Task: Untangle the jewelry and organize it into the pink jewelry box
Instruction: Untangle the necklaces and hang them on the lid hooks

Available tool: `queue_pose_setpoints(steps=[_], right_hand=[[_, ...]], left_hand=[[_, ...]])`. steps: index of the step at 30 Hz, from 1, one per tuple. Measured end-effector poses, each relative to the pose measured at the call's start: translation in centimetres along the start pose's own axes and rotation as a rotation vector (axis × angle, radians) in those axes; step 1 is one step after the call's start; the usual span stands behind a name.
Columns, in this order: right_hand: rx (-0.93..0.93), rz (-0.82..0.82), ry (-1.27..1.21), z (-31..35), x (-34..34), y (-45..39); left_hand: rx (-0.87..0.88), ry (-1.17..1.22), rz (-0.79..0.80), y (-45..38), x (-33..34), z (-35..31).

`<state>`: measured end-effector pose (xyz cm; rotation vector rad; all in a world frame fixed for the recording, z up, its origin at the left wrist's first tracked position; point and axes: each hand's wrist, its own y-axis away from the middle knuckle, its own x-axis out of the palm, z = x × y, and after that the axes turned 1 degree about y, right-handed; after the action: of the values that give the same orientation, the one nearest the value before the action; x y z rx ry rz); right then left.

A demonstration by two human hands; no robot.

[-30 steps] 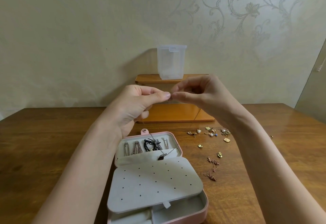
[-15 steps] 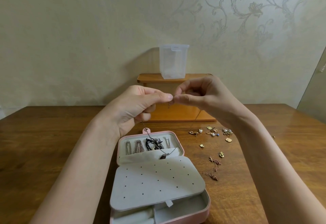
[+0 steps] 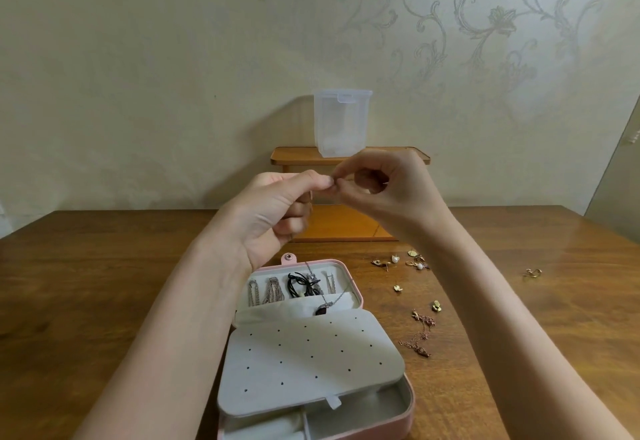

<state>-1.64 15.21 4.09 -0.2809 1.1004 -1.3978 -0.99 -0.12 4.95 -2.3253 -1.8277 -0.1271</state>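
Head view: fingertips meeting above glossy wooden table [image 3: 104, 283].
Left hand [image 3: 273, 211]: pinching fine silver chain [image 3: 327, 295].
Right hand [image 3: 388, 190]: pinching same chain's end.
Pink jewelry box [image 3: 408, 405]: rounded, open, perforated grey insert, near edge.

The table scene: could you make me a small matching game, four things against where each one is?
Things:
1. clear plastic container
2. rose-gold chain
3. dark pendant
4. lone gold earring

Places:
A. on the table, just right of the pink jewelry box
B. far out on the table, beyond the right arm
C. on top of the small wooden shelf
D. inside the box, at the edge of the lid's pocket

Pairs: 1-C, 2-A, 3-D, 4-B
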Motion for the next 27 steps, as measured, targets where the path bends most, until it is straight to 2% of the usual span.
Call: queue_pose_setpoints(steps=[6,14,21,27], right_hand=[[0.003,-0.029,-0.026,-0.15,-0.08,-0.08],[-0.059,-0.043,0.114,0.02,-0.33,-0.26],[-0.087,-0.057,0.230,-0.11,-0.20,-0.27],[-0.087,-0.050,0.168,0.11,-0.32,-0.12]], left_hand=[[0.016,-0.007,0.008,0.23,-0.35,-0.30],[0.014,-0.147,-0.011,0.19,-0.30,-0.11],[-0.008,-0.085,0.009,-0.15,-0.18,0.20],[0.008,-0.064,0.017,-0.07,0.19,0.29]])
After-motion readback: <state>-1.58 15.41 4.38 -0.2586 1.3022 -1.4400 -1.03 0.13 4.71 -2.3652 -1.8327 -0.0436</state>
